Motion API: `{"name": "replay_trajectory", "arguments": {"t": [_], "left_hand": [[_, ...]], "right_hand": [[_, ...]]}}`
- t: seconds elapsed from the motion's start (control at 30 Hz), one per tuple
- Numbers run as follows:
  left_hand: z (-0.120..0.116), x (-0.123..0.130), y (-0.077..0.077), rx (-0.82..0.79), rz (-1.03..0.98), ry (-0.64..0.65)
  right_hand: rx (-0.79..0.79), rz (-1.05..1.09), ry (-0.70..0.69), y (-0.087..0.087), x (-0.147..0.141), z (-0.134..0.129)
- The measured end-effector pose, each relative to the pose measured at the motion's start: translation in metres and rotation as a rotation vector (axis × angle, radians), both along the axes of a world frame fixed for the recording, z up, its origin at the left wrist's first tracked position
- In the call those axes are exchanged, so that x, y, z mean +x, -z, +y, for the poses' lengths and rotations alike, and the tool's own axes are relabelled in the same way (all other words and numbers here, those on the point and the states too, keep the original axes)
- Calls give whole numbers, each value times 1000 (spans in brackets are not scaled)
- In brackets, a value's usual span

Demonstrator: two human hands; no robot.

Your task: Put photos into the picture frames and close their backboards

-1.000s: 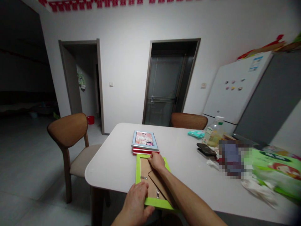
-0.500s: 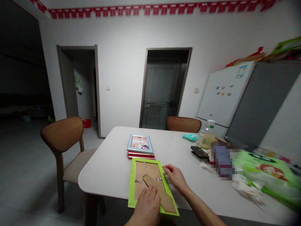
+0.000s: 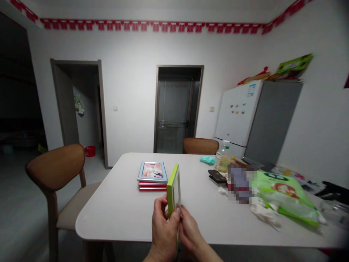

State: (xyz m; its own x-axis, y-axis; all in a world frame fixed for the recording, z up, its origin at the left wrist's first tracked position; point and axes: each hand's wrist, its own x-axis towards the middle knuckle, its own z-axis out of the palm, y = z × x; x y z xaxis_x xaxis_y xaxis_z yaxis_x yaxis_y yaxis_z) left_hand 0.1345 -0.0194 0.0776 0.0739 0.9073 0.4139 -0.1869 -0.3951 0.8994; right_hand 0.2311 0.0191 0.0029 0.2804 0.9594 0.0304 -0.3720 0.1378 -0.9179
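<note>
A green picture frame (image 3: 170, 191) stands nearly edge-on to me, upright above the table's near edge. My left hand (image 3: 164, 225) is closed around its lower left part, thumb toward me. Close beside it, my right hand (image 3: 190, 227) grips the lower right side, its fingertips near my left thumb. Most of the frame's front and back is hidden by this angle. Beyond my hands lies a stack: a light blue picture frame (image 3: 152, 171) with a photo of a person, on top of red frames (image 3: 152, 186).
On the white table (image 3: 117, 211) to the right are a bottle (image 3: 223, 158), a black wallet-like item (image 3: 217, 176), a teal packet (image 3: 207, 160), crumpled tissue (image 3: 264, 211) and a green package (image 3: 286, 194). Wooden chairs (image 3: 58, 167) stand left and behind; a fridge (image 3: 237, 112) is at the right.
The green picture frame has gone from lying back-side up to standing on edge. My right hand has come in to grip it beside my left hand. The camera view has shifted.
</note>
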Motion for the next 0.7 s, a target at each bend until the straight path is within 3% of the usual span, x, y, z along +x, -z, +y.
{"name": "replay_trajectory", "arguments": {"t": [0.13, 0.23, 0.33, 0.5, 0.7], "left_hand": [[17, 6, 9, -79, -38, 153], [29, 19, 26, -129, 93, 260], [34, 40, 47, -169, 271, 275], [36, 60, 61, -77, 676, 226], [40, 63, 63, -56, 846, 111]], "right_hand": [[-94, -20, 159, -4, 69, 2], [-252, -354, 223, -9, 129, 5], [-388, -708, 297, -11, 169, 11], [-460, -892, 390, -9, 191, 28], [-422, -1042, 500, -5, 178, 33]]}}
